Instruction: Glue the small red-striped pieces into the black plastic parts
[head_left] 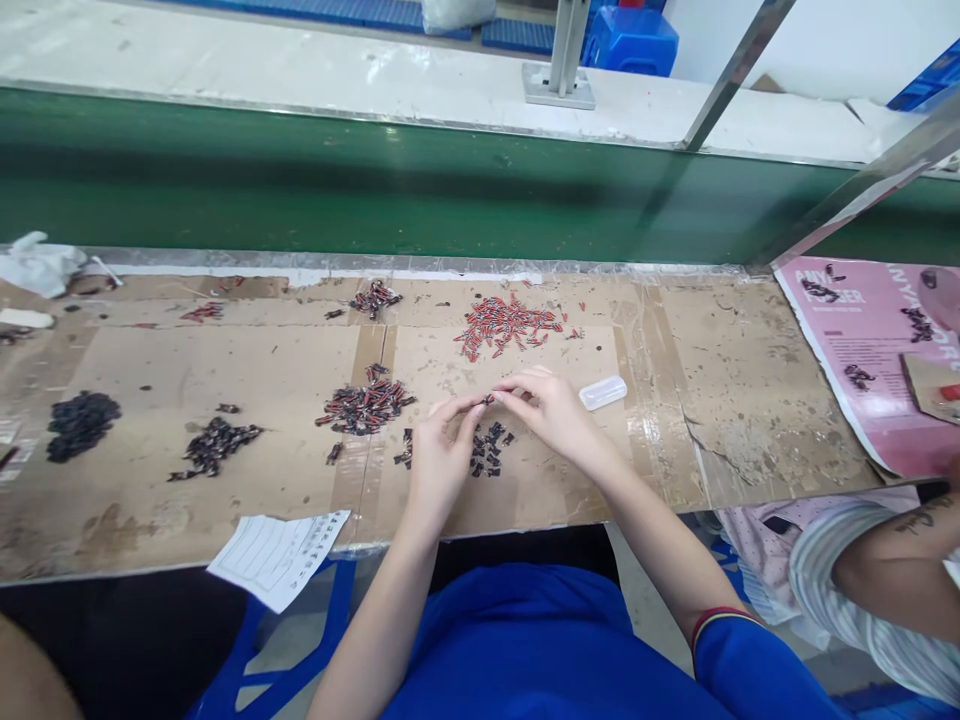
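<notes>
My left hand [444,432] and my right hand [546,402] meet over the cardboard, fingertips pinched together. Between them is a small black piece [486,400] with a red piece [492,397] at its right side; whether the two are joined I cannot tell. Below the fingers lie loose small black parts [489,450], some hidden behind my left hand. Beyond my hands spreads a pile of small red parts with metallic ends [504,325]. To the left sits a heap of black-and-red pieces [366,405]. A clear plastic tray [603,393] lies beside my right hand.
Farther left are a dark pile [216,447] and a black pile [82,424]. A paper slip [279,560] overhangs the cardboard-covered table's front edge. Behind runs a green conveyor belt [337,185]. Another person's arm [900,570] is at the right, near a pink sheet [847,370].
</notes>
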